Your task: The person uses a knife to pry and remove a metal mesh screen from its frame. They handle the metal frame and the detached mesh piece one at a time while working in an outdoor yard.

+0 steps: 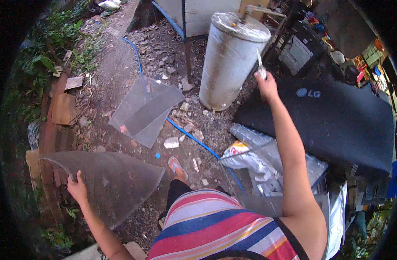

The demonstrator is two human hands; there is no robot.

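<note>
My left hand (78, 189) grips the edge of a dark grey mesh sheet (120, 173), which hangs curved beside my legs at the lower left. My right hand (267, 88) is raised at the upper right, closed around the pale handle of a knife (259, 60) with its blade pointing up and away. Just left of the knife stands a tall, stained white cylindrical tank (231, 60). Farther forward, mesh pieces (153, 102) lie overlapping on the ground. The right hand is above the far left corner of a large black panel (332, 115).
A blue hose (192, 138) winds over the stony dirt. My sandalled foot (178, 167) stands near white rubble (171, 142). Crumpled plastic sacks (254, 167) lie right of it. Plants (29, 86) and boards (63, 108) line the left; clutter fills the far right.
</note>
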